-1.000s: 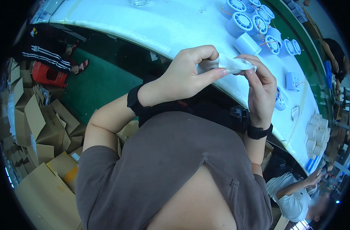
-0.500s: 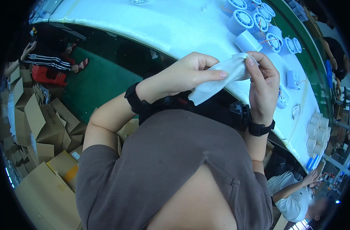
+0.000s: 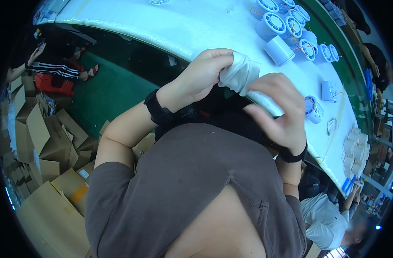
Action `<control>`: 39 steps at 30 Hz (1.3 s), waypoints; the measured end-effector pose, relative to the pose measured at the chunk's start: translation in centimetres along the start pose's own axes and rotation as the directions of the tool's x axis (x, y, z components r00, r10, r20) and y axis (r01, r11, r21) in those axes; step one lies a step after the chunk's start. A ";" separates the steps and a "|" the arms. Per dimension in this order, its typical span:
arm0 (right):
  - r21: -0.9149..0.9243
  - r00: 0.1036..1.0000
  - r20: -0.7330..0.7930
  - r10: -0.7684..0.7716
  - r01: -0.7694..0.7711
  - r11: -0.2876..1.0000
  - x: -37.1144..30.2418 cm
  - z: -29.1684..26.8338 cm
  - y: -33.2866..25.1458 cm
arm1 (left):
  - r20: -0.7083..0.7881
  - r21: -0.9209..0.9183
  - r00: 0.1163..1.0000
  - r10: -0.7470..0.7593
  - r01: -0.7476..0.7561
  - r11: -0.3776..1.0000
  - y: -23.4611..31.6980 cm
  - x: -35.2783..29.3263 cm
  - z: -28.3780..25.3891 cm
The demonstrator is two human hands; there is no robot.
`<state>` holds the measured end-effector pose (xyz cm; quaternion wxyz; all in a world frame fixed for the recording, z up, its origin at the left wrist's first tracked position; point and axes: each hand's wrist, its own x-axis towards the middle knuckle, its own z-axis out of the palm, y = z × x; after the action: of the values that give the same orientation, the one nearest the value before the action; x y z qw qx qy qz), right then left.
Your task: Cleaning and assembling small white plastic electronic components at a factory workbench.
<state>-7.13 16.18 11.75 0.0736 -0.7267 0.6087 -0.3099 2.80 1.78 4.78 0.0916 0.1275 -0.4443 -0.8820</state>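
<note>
Over the table's near edge – white cloth (image 3: pixel 241 71) is up in the air between the two hands, closer to the left. Left hand (image 3: pixel 200 79) has it pinched at its upper left corner, thumb side up; some of the left fingers are hidden behind it, so can't tell their exact grip. Cloth is bunched and creased, draped to the right of that hand.

Right hand (image 3: pixel 289 114) sits lower and to the right, motion-blurred, thumb spread away from the fingers, nothing between them. Its fingertips are right at the cloth's lower right edge – can't tell whether they touch. Hands are apart, cloth bridging most of the gap.

Black band (image 3: pixel 157 111) on the left wrist, another on the right.

Beyond, on the table (image 3: pixel 192 26): cluster of pale blue fans (image 3: pixel 271 26) with orange wires, a couple more standing off to the right, one just beside the right hand. White cylinders (image 3: pixel 355 148) grouped at the far right end. Cardboard boxes (image 3: pixel 46 133) piled on the left.
</note>
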 end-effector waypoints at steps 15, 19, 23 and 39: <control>0.454 0.825 -0.180 0.536 -0.413 0.789 -0.2 1.5 1.8 | 0.037 0.217 0.993 0.108 -0.114 0.970 0.3 -1.2 1.1; 0.589 0.788 -0.190 0.586 -0.386 0.710 -0.7 1.1 1.5 | -0.029 0.262 0.985 0.171 -0.158 0.952 -0.1 -1.2 0.0; 0.611 0.807 -0.124 0.578 -0.397 0.685 -0.9 0.9 1.4 | 0.000 0.416 0.892 0.452 -0.411 0.811 -0.3 -0.7 1.3; 0.523 0.852 -0.067 0.520 -0.414 0.745 3.2 0.3 0.2 | 0.117 0.119 0.963 0.243 -0.256 0.959 1.5 -2.1 0.6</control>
<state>-6.92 13.08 12.62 0.2667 -0.4706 0.6770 -0.4991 4.65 1.89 6.65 0.1707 0.0313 -0.5188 -0.8371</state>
